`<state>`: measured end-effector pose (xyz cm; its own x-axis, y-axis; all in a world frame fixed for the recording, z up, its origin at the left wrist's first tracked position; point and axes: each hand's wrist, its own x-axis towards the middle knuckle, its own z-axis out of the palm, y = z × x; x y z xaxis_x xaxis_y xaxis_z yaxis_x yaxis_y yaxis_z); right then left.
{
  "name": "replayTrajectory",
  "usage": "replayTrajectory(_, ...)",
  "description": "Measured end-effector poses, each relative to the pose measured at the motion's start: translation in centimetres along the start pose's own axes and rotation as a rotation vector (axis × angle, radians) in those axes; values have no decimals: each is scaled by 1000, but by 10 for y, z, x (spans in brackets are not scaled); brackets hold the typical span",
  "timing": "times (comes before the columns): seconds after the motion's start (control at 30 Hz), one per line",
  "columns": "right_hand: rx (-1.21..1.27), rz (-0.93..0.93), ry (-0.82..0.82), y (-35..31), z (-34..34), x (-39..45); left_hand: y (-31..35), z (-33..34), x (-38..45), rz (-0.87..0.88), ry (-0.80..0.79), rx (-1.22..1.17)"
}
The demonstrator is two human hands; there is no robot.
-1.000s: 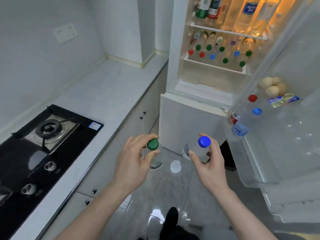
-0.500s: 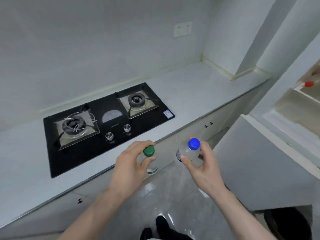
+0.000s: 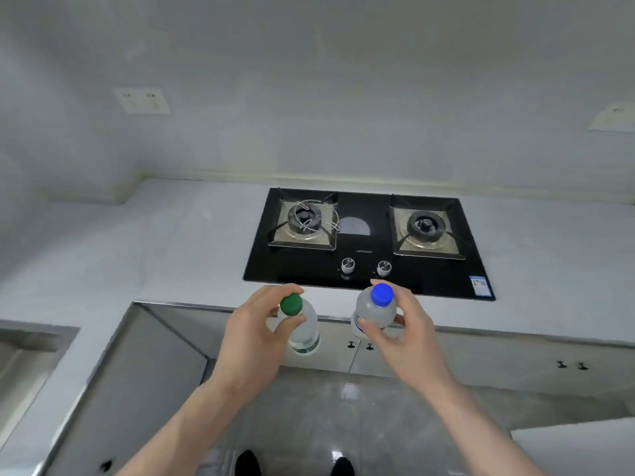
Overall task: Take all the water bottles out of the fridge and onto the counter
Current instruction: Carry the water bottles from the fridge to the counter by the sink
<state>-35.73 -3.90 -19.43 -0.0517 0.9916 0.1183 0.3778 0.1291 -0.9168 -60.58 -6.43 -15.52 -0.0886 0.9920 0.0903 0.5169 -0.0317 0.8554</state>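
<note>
Head view: left hand (image 3: 256, 341) fingers wrapped round clear plastic green-capped water bottle (image 3: 299, 326), right hand (image 3: 403, 333) fingers round blue-capped clear bottle (image 3: 374, 312), both held just short of pale stone bench (image 3: 178, 255). Carrying step; next, likely setting both upright beside black gas hob (image 3: 369, 242).

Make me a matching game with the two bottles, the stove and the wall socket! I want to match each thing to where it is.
Things:
1. green-capped bottle
2. blue-capped bottle
3. stove
4. wall socket

Places:
A. on the wall
B. in the right hand
C. set into the counter
D. in the left hand

Pairs: 1-D, 2-B, 3-C, 4-A
</note>
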Motion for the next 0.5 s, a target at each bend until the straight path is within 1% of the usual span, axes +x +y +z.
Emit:
replayTrajectory(0.17, 7, -81, -167, -37, 68, 29, -30, -65, -11, -61, 119, 11)
replayTrajectory(0.37, 30, -135, -282, -79, 155, 43, -68, -153, -19, -95, 278, -30)
replayTrajectory(0.5, 47, -142, -308, -104, 217, 46, -98, -213, -24, -82, 359, 15)
